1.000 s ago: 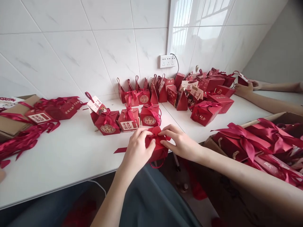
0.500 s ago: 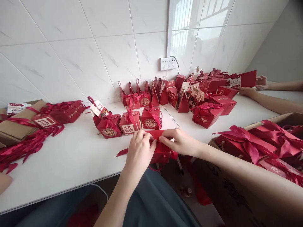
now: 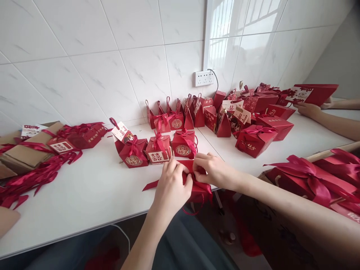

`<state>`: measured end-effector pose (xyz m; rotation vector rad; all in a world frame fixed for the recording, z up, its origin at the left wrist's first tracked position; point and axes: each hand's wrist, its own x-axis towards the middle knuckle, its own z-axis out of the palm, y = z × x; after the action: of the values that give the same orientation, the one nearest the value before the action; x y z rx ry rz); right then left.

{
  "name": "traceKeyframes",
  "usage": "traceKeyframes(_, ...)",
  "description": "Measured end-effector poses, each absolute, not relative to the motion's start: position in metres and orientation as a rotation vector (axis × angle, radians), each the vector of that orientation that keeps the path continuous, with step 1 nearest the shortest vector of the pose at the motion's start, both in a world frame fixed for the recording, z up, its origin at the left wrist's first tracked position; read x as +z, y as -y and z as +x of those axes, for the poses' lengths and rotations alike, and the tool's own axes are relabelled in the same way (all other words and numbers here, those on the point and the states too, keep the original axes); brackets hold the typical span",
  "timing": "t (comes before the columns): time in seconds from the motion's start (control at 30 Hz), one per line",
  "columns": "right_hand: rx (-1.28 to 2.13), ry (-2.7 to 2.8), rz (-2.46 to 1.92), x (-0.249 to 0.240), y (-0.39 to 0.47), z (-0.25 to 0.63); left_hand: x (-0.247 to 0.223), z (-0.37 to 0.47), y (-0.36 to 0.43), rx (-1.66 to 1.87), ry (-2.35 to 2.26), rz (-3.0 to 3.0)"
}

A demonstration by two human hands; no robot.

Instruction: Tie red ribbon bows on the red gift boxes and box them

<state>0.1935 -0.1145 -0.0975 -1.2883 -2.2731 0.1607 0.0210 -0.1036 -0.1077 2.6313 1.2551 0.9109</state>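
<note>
The red box [image 3: 197,195] lies just under the fingertips of the left hand [image 3: 172,187] and right hand [image 3: 213,171], equally near, both pinching its ribbon [image 3: 150,185] (long axis hidden)

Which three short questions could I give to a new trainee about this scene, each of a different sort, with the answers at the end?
1. What are the left hand and right hand handling?
A) the wall socket
B) a red gift box at the table edge
C) a cardboard carton

2. True or false: a dark cable reaches the wall socket.

3. Fill in the colour: just beyond the hands stand three ribboned boxes in a row; the middle box has red characters on a ____ label.

Key: 1 B; 2 true; 3 white.
</note>
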Motion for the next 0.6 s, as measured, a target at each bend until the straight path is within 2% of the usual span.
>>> traceKeyframes(0.2,0.344,2.104,-1.187,-0.104,0.116,0.2,-0.114,0.03,0.103,1.078,-1.233,2.575)
traceKeyframes(0.37,0.282,2.16,-1.202,-0.099,0.12,0.201,-0.126,0.039,0.108,1.28,-1.311,2.382)
traceKeyframes(0.6,0.264,2.179,-1.211,-0.104,0.114,0.207,-0.113,0.035,0.103,1.038,-1.273,2.459)
